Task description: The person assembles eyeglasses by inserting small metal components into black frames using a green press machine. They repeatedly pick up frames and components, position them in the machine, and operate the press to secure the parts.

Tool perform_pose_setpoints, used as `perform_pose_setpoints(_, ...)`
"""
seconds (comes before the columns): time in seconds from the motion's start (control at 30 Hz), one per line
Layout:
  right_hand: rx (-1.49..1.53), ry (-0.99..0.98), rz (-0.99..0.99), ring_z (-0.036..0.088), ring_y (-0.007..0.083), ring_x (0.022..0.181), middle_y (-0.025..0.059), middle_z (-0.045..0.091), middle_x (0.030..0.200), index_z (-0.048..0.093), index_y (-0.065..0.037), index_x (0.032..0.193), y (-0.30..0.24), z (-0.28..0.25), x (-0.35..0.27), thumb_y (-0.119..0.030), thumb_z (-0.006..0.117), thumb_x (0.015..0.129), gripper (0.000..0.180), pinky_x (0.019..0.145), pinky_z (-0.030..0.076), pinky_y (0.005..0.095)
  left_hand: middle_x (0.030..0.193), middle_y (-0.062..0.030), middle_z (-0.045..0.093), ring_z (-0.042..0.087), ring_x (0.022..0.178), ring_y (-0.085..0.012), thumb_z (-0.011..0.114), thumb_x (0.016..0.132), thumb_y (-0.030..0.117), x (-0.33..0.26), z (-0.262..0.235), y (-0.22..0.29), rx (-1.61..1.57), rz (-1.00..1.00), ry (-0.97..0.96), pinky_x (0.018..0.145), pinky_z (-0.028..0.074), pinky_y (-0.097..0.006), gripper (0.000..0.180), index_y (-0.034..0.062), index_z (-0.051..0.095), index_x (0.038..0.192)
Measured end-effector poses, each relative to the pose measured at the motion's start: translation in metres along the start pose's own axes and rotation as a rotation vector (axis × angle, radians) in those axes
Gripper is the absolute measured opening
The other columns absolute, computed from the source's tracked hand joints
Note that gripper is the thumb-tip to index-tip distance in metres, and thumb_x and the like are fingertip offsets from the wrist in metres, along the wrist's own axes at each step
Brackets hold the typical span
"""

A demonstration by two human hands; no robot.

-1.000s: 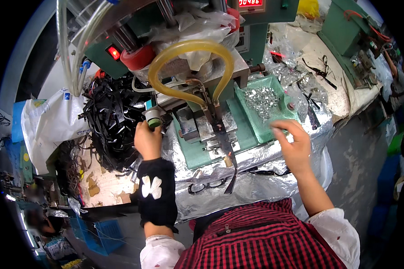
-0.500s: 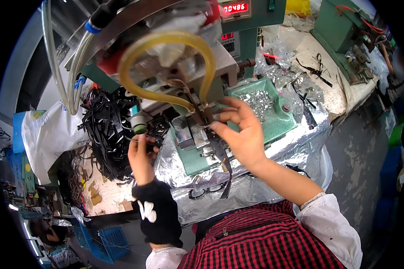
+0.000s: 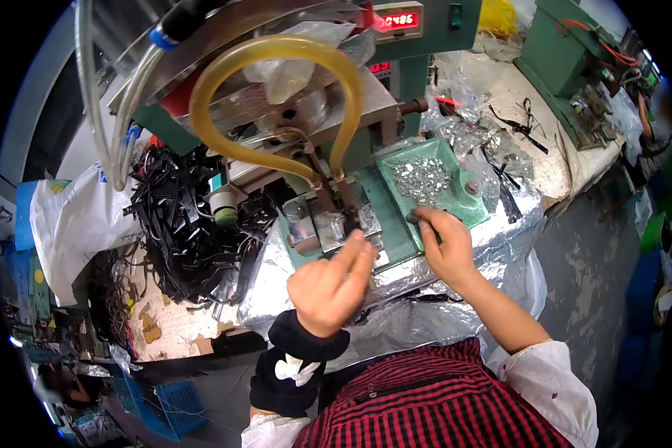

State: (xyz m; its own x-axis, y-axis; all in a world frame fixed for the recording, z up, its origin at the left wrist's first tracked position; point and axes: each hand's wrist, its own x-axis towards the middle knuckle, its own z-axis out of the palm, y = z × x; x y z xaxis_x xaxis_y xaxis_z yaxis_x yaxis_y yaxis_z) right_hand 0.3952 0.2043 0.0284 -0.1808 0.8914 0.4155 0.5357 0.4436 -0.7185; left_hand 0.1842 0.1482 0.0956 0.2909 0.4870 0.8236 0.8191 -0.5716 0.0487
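A bench machine with a looped yellow hose (image 3: 201,97) stands before me, its two copper-coloured tips (image 3: 341,190) pointing down at a small metal fixture (image 3: 366,224). My left hand (image 3: 325,291), in a black cuff, reaches to the fixture with fingers closed on a dark eyeglass temple (image 3: 350,222); most of that temple is hidden by the hand. My right hand (image 3: 449,250) is at the near-left rim of a green tray (image 3: 467,213) that holds many tiny silvery parts (image 3: 423,179). Its thumb and finger pinch together at a small dark spot I cannot make out.
A heap of black temples (image 3: 179,216) lies left of the machine, beside a round green button (image 3: 225,215). Silver foil (image 3: 269,287) covers the bench front. Loose black frame parts (image 3: 523,131) and clear plastic bags lie at the right, near another green machine (image 3: 552,60).
My left hand has moved right, from beside the green button to the fixture. My right hand has left the fixture and the temple there, and moved right and down to the tray.
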Motion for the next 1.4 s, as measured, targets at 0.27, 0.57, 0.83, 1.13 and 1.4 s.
perform_pose_setpoints(0.27,0.269,0.27,0.091,0.069,0.0177,0.095,0.0106,0.073,0.106,0.068,-0.003,0.117,0.036,-0.026,0.039,-0.008,0.057,0.099,0.021,0.085,0.052,0.0306,0.098,-0.0109,0.075,0.059,0.054,-0.0179,0.087,0.068,-0.001,-0.01,0.002,0.015,0.037,-0.033,-0.014,0.047,0.044,-0.028,0.03,0.0046,0.076,0.095)
perform_pose_setpoints(0.57,0.079,0.188,0.151,0.069,0.0309,0.099,0.015,0.072,0.106,0.071,-0.003,0.106,0.052,-0.022,0.032,-0.011,0.066,0.088,0.02,0.088,0.053,0.0386,0.098,-0.0125,0.076,0.059,0.055,-0.0187,0.085,0.069,-0.003,-0.016,0.009,0.01,-0.009,-0.03,0.021,0.048,0.043,-0.028,0.03,0.003,0.076,0.097)
perform_pose_setpoints(0.83,-0.358,0.053,0.0,0.06,0.0343,0.094,0.0113,0.064,0.089,0.07,-0.007,0.082,0.043,-0.006,0.007,-0.009,0.074,0.074,0.01,0.082,0.048,0.0462,0.116,-0.0118,0.073,0.061,0.06,-0.0159,0.073,0.068,-0.002,-0.026,0.014,0.019,-0.034,-0.142,0.03,0.053,0.046,-0.029,0.038,0.0051,0.074,0.106)
perform_pose_setpoints(1.13,-0.462,0.097,-0.126,0.064,0.034,0.081,0.0124,0.068,0.089,0.065,-0.004,0.089,0.045,-0.002,0.006,-0.009,0.07,0.083,0.009,0.071,0.05,0.0455,0.101,-0.0152,0.074,0.065,0.072,-0.0227,0.076,0.079,-0.003,-0.083,-0.108,0.007,0.18,-0.575,0.195,0.067,0.053,-0.031,0.025,0.0015,0.072,0.104)
perform_pose_setpoints(1.4,-0.284,0.134,-0.195,0.063,0.0367,0.087,0.0147,0.067,0.092,0.07,-0.002,0.104,0.047,-0.005,0.021,0.001,0.064,0.086,0.019,0.079,0.048,0.0446,0.095,-0.0138,0.061,0.064,0.087,-0.0355,0.071,0.079,0.007,-0.119,-0.098,-0.138,0.696,-0.748,-0.247,0.071,0.051,-0.043,0.023,0.0103,0.074,0.101)
